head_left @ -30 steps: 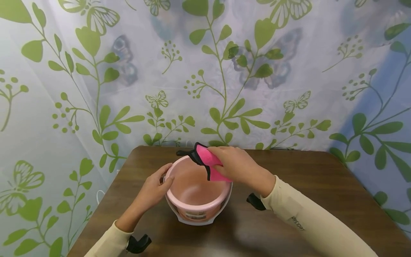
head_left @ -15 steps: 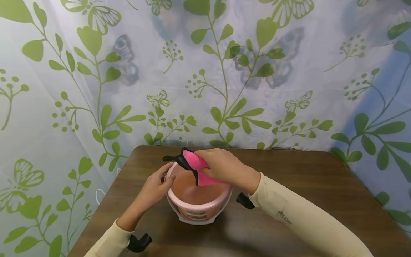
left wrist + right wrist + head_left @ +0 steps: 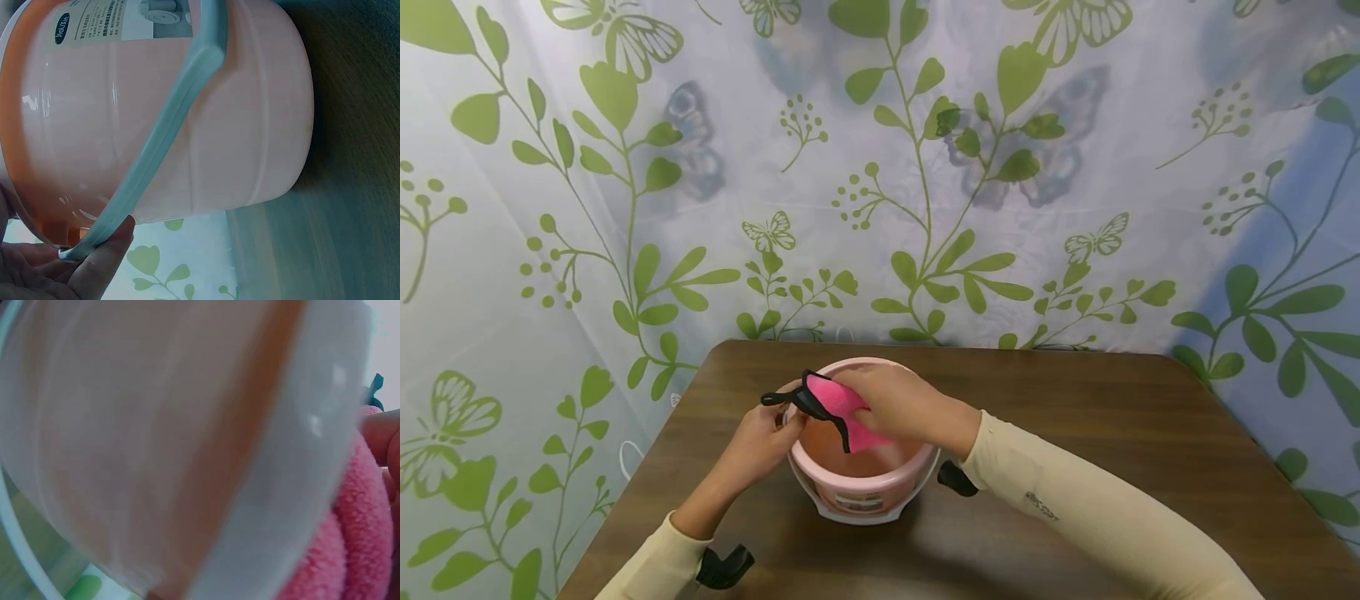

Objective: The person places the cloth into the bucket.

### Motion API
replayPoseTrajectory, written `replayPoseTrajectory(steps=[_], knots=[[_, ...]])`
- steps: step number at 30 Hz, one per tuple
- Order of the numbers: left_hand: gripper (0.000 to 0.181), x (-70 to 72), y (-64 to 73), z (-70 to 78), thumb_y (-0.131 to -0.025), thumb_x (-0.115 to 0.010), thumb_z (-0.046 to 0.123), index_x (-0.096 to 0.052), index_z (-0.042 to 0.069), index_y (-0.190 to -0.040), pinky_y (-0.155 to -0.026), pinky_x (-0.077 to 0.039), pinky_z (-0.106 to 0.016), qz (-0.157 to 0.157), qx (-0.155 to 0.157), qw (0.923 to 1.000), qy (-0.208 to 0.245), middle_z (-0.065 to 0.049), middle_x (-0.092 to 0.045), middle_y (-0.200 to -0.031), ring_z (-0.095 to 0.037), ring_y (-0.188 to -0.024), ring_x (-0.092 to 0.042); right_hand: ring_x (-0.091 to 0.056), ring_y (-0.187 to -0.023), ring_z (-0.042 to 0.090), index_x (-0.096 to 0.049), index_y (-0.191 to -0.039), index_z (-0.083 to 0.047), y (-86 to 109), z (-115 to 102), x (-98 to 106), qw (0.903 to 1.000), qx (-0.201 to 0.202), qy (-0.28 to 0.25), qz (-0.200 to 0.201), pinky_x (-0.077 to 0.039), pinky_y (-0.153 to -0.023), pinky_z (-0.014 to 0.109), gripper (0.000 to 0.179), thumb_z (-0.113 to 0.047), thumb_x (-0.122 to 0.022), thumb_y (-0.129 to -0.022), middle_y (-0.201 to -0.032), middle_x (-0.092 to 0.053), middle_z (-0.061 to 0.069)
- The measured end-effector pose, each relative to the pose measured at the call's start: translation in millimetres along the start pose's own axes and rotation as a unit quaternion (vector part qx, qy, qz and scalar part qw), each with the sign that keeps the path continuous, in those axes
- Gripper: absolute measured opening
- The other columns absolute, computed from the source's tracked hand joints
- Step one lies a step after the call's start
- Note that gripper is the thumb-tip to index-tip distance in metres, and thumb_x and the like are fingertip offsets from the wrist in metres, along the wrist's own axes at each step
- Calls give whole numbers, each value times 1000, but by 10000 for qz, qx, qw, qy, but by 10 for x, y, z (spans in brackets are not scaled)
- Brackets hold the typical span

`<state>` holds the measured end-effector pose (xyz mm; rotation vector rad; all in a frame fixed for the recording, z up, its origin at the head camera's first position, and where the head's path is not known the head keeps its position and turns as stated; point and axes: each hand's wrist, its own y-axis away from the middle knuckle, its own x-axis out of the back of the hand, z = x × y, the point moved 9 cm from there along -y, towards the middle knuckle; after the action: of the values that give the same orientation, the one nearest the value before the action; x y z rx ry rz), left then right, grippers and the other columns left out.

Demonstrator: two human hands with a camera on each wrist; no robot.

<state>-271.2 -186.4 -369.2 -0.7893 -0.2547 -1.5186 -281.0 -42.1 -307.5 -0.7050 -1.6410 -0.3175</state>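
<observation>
A pink plastic bucket (image 3: 859, 483) stands upright on the table, its pale handle (image 3: 164, 134) hanging down across the front. At the bucket's left rim my left hand (image 3: 758, 450) grips the edge near the handle's end, thumb on one side and fingers on the other. My right hand (image 3: 910, 404) holds a folded pink cloth (image 3: 838, 400) with black edging and a black hanging loop, over the bucket's mouth. In the right wrist view the fluffy cloth (image 3: 362, 519) shows beside the rim, and part of it is hidden behind the bucket wall.
A brown wooden table (image 3: 1075, 467) lies under the bucket. Behind it hangs a white curtain (image 3: 850, 208) printed with green leaves and butterflies. A thin white cord (image 3: 625, 458) loops by the table's left edge. Black wrist mounts stick out below both sleeves.
My right hand has moved left and down with the cloth, bringing it lower over the bucket and close to my left hand. The left hand and bucket stay in place.
</observation>
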Motion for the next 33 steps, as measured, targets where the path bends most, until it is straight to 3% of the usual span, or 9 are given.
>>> replayPoseTrajectory(steps=[3, 12, 16, 19, 21, 24, 29, 33], knots=[[47, 5, 1, 0, -99, -60, 14, -55, 4, -144, -92, -49, -50, 16, -15, 10000, 52, -19, -64, -130, -31, -112, -61, -62, -92, 10, -69, -126, -14, -27, -9, -75, 9998, 29, 25, -208, -50, -89, 29, 38, -10, -77, -89, -107, -72, -5], [49, 13, -19, -4, -99, -62, 15, -53, -1, -145, -92, -49, -48, -77, 89, 9999, 59, -20, -65, -127, -28, -104, -60, -58, -83, 8, -64, -136, -16, -82, 1, -198, 9955, -177, 5, -928, -49, -81, 27, 44, -17, -73, -93, -101, -70, -7], [51, 18, -32, 0, -100, -63, 18, -52, -2, -145, -92, -51, -48, -86, 82, 9999, 51, -21, -65, -127, -29, -104, -61, -58, -82, 8, -64, -134, -15, -114, 20, -232, 9920, -296, 9, -1224, -49, -81, 28, 43, -19, -75, -92, -90, -67, -9], [51, 22, -36, 4, -100, -62, 19, -51, -2, -145, -80, -51, -40, -113, 79, 9999, 24, -17, -68, -103, -27, -94, -60, -58, -82, 9, -64, -134, -16, -130, 29, -252, 9895, -391, 9, -1389, -49, -81, 29, 44, -19, -76, -92, -86, -65, -10], [50, 24, -36, 7, -100, -61, 19, -52, -2, -145, -70, -48, -35, -143, 93, 9999, 7, -9, -62, -85, -24, -85, -57, -58, -82, 10, -64, -134, -15, -135, 35, -268, 9880, -463, 22, -1473, -49, -80, 29, 43, -20, -75, -93, -85, -64, -10], [49, 25, -31, 2, -100, -59, 16, -52, 0, -145, -65, -43, -32, -142, 127, 9998, -23, -4, -52, -76, -24, -82, -55, -58, -81, 10, -64, -133, -15, -145, 41, -300, 9864, -501, 102, -1561, -48, -80, 28, 42, -20, -75, -93, -87, -64, -9], [48, 19, -11, -17, -99, -58, 12, -53, -1, -144, -75, -45, -36, -67, 167, 9998, -28, -15, -65, -102, -28, -93, -57, -58, -80, 10, -66, -129, -14, -150, 59, -385, 9835, -544, 264, -1705, -49, -83, 28, 39, -21, -76, -92, -87, -66, -8], [48, 11, 5, -25, -99, -57, 11, -52, -4, -144, -79, -45, -37, -65, 185, 9998, 62, -18, -66, -115, -27, -95, -57, -58, -81, 9, -65, -129, -14, -152, 64, -463, 9806, -595, 182, -1860, -50, -86, 28, 39, -22, -76, -92, -83, -64, -9]])
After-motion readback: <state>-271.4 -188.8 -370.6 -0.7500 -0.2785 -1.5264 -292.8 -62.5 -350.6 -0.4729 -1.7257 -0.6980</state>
